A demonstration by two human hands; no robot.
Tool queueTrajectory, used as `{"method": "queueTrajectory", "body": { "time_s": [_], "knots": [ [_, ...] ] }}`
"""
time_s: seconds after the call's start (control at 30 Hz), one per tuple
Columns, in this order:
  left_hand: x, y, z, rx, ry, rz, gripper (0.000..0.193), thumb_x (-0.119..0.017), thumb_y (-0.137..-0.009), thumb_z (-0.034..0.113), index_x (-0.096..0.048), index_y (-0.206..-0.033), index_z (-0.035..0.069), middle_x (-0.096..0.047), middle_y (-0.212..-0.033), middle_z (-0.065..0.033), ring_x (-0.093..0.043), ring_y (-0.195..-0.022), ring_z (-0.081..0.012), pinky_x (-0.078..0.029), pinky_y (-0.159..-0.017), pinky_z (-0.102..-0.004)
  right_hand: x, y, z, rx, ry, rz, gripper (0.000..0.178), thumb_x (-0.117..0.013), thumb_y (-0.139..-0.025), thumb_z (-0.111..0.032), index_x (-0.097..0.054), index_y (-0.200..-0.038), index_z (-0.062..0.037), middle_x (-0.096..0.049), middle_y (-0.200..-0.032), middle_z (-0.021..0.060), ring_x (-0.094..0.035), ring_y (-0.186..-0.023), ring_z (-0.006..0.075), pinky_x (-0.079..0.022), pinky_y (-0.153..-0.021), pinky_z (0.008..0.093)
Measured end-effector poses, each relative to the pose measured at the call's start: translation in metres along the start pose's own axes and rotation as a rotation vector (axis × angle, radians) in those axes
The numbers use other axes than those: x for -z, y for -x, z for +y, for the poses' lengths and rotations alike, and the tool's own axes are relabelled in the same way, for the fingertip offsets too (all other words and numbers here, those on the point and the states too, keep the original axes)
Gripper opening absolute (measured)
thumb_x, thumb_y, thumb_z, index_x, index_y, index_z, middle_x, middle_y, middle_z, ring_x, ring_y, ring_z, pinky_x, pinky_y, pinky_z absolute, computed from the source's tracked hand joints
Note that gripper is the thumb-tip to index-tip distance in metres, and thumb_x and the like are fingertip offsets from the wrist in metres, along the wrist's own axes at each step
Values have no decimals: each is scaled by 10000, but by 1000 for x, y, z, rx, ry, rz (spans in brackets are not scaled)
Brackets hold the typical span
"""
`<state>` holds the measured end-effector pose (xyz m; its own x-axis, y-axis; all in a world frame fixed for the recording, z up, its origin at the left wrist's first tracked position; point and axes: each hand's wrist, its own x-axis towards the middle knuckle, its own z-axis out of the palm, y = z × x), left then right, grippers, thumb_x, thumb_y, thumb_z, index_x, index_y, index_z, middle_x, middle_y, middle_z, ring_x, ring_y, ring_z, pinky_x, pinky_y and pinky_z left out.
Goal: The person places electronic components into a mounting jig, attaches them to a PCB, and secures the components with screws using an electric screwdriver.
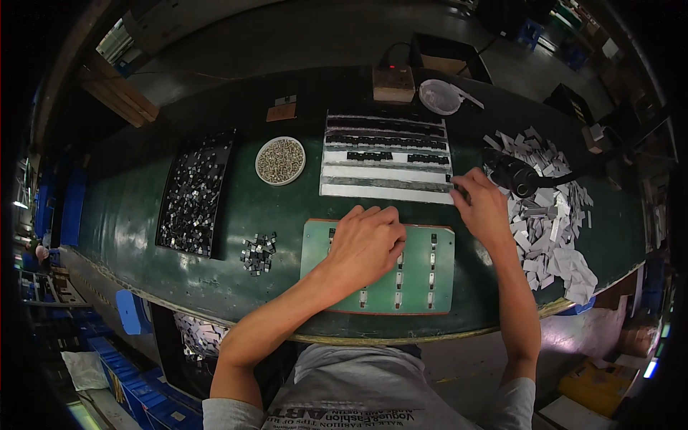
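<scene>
My left hand [367,240] rests over a green board [330,292] with its fingers bent; whatever lies under the fingertips is hidden. Small metal-and-black parts sit on this board in columns, such as the part [433,259] on its right. At the right edge of a white panel [387,190], my right hand [480,204] has thumb and index finger close together at a small black part [448,178]. Rows of black parts [387,142] fill the panel's upper strips, with shorter groups lower down.
On the left stand a black tray [192,201] of small black parts and a white bowl [280,160] of tiny metal pieces. A loose cluster of parts [258,254] lies near the green board. White scraps [548,229] heap on the right beside a black lamp-like device [512,175].
</scene>
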<state>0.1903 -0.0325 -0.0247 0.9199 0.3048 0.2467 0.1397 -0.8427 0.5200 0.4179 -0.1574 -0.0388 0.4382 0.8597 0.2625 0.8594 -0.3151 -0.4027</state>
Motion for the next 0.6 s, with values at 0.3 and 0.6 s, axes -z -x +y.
{"method": "queueTrajectory", "body": {
  "time_s": [0.3,0.6],
  "knots": [
    [12,-65,-29,-35,-60,78,126,-773,-811,130,-758,-906,49,-656,-898,-76,-644,-898,-291,-466,-843,-423,-7,-16,7,-103,46,-121,171,-700,-914,-169,-695,-1058,-76,-621,-1052,65,-683,-943,336,-561,-775,447],
    [-23,-121,-73,3,-210,52,152,-819,-763,166,-773,-865,64,-679,-934,-81,-639,-991,-289,-463,-867,-429,-10,-18,7,-105,3,-172,167,-677,-931,-155,-697,-1067,-59,-622,-1076,78,-668,-1004,352,-559,-810,455]
  ]
}}
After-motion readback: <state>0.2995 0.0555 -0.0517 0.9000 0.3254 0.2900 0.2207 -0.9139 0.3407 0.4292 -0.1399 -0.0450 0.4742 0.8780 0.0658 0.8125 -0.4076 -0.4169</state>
